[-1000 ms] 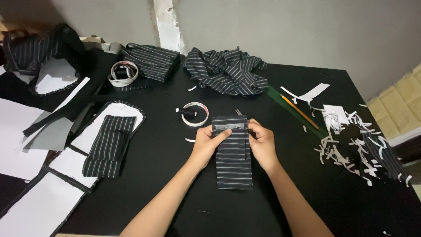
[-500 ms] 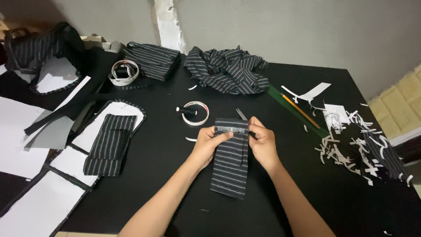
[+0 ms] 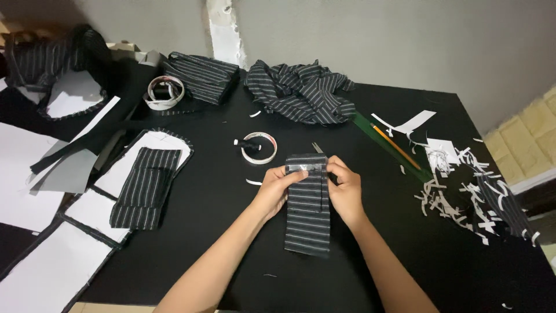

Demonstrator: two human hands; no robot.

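A person's left hand (image 3: 277, 186) and right hand (image 3: 346, 188) are pinching the far end of a folded striped fabric strip (image 3: 307, 214) lying on the black table (image 3: 405, 249), its long axis running from the person towards the wall. What looks like clear tape is crossing that pinched end. A tape roll (image 3: 259, 148) is sitting just beyond, with crumpled striped cloth (image 3: 301, 93) farther back and paper scraps (image 3: 463, 185) scattered to the right.

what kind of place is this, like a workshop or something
Probably a small sewing or tailoring workspace: both hands press a striped fabric piece on a black table, with paper pattern pieces, tape rolls and white trimmings around.
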